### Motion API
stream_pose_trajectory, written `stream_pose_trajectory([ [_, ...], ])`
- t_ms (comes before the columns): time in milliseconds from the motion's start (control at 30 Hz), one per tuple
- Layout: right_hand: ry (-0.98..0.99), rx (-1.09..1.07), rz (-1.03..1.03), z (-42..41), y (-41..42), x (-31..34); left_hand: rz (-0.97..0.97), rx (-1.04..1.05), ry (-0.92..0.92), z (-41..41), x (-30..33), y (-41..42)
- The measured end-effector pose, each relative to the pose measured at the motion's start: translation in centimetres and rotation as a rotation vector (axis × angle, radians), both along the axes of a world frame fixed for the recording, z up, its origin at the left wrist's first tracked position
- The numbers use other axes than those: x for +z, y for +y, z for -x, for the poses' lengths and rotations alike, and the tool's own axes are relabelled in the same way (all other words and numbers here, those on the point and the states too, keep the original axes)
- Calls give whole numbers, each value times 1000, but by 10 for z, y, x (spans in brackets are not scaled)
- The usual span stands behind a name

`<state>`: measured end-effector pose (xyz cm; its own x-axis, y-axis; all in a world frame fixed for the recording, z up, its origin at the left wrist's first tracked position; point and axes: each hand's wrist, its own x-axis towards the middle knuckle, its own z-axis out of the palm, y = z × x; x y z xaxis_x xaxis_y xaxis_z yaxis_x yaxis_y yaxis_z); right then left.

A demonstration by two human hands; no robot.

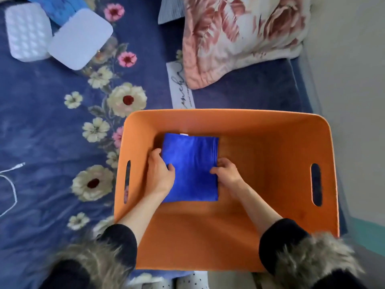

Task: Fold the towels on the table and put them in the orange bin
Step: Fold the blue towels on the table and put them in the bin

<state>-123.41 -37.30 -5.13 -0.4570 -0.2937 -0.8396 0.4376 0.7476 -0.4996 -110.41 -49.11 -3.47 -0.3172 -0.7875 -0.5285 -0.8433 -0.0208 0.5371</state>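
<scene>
A folded blue towel (191, 161) lies flat on the floor of the orange bin (260, 122), towards its left half. Both my hands are down inside the bin. My left hand (159, 172) grips the towel's left edge, thumb on top. My right hand (226, 173) grips the right edge near the lower corner, fingers curled over the cloth. A small white tag shows at the towel's far edge. Another blue towel (56, 9) lies at the top left, partly under white boxes.
The bin stands on a dark blue floral bedspread (52, 132). Two white boxes (81, 38) sit at the far left. A pink floral pillow (239, 36) lies beyond the bin, with a white label (181, 86) beside it. A white cable (12, 184) runs at the left edge.
</scene>
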Motion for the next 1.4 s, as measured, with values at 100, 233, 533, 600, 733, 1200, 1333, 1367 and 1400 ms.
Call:
stream_pose_trajectory([
  [100,12,41,-17,-5,-8,-11,75,-5,-77,0,-4,0],
  [233,62,54,-66,-10,-10,-17,201,-71,-162,5,-2,6],
  [533,862,1218,-78,-27,8,-1,249,-849,-563,-5,-13,11],
  [600,875,1396,-88,-24,6,-10,242,-918,-628,1,-19,3],
  [733,883,1451,-179,-9,-8,-30,243,-997,-701,5,-34,-11],
  [1200,828,1241,-178,-8,4,2,111,-997,-627,7,-5,-11],
  [1333,893,1054,-240,-9,31,58,78,-927,-471,6,44,0],
  [1367,924,1025,-242,-9,38,77,94,-902,-402,6,62,5],
  [1400,952,1004,-235,-9,44,93,102,-868,-331,6,76,9],
])
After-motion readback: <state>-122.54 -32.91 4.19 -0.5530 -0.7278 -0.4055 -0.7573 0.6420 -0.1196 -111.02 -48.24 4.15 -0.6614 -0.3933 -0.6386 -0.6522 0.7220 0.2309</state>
